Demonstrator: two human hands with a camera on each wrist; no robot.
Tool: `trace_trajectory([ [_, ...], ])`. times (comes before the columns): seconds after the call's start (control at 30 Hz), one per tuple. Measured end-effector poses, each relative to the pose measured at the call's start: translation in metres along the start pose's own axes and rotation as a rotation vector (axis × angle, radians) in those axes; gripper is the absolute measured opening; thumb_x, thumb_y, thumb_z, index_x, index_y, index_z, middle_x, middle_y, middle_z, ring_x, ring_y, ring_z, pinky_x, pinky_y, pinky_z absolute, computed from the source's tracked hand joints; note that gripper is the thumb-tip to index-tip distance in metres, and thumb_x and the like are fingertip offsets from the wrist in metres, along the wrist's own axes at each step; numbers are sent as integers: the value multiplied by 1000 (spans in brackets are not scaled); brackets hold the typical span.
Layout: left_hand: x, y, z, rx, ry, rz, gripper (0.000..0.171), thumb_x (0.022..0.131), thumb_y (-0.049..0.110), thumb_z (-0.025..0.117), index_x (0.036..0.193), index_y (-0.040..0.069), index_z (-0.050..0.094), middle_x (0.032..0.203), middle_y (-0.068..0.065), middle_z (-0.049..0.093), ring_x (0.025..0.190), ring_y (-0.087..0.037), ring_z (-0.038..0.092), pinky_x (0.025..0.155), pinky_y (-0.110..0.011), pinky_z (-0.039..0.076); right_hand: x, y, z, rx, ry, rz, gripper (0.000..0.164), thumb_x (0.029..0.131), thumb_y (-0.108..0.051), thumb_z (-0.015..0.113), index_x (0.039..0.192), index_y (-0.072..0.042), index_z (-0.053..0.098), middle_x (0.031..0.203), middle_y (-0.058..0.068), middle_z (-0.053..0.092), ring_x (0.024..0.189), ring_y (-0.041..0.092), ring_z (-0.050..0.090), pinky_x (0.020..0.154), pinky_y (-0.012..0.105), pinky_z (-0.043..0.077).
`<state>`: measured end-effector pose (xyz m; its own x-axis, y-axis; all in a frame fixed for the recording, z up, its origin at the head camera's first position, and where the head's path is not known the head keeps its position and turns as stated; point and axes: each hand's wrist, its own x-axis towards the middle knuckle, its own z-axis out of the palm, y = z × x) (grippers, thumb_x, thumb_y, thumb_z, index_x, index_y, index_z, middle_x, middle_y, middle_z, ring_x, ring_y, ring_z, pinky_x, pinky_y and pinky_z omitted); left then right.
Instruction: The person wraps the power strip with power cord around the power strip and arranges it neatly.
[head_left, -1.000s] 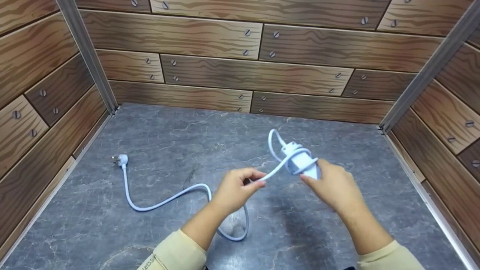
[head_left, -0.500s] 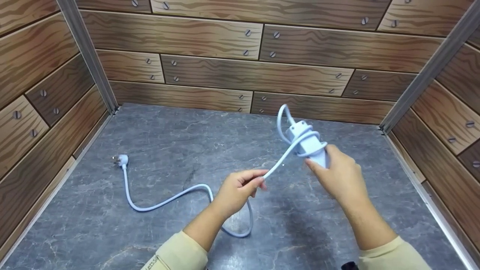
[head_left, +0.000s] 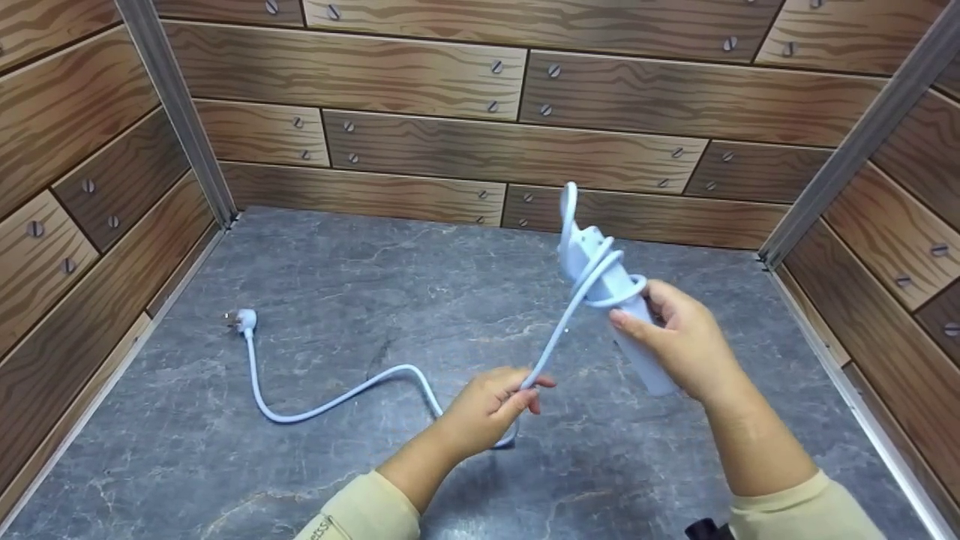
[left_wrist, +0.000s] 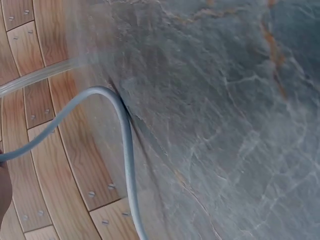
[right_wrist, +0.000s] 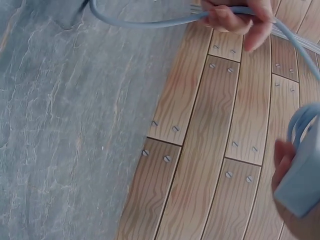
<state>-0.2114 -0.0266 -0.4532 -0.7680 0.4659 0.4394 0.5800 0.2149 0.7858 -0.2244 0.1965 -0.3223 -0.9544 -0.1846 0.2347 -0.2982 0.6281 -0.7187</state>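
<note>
My right hand [head_left: 686,341] grips a white power strip [head_left: 637,330] by its middle and holds it tilted above the table. Several turns of its own white cord [head_left: 562,330] wrap the upper part, and a loop stands up past the far end. Lower and to the left, my left hand [head_left: 495,409] pinches the cord between thumb and fingers. From there the cord runs down onto the table and off left to a plug [head_left: 245,321] with metal prongs. In the right wrist view the strip's near end [right_wrist: 300,185] and the pinching left fingers [right_wrist: 227,20] show.
The grey marbled tabletop [head_left: 360,285] lies under both hands. Wood-patterned panels [head_left: 420,142] wall it at the back and both sides, with metal posts [head_left: 180,112] at the corners. A small black object [head_left: 705,529] shows by the right sleeve.
My right hand has raised the power strip and turned it more upright, baring its lower end. The left hand has moved slightly down and right, drawing the cord along. The plug has stayed put.
</note>
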Motion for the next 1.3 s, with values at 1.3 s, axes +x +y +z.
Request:
trace_trajectory([
  [1.3, 17, -9, -38, 129, -58, -84, 24, 76, 26, 74, 98, 16, 70, 91, 4, 66, 92, -6, 55, 87, -30, 43, -37, -7, 22, 419, -1157, -662, 32, 77, -9, 67, 108, -2, 60, 81, 12, 60, 75, -4, 50, 58, 21, 50],
])
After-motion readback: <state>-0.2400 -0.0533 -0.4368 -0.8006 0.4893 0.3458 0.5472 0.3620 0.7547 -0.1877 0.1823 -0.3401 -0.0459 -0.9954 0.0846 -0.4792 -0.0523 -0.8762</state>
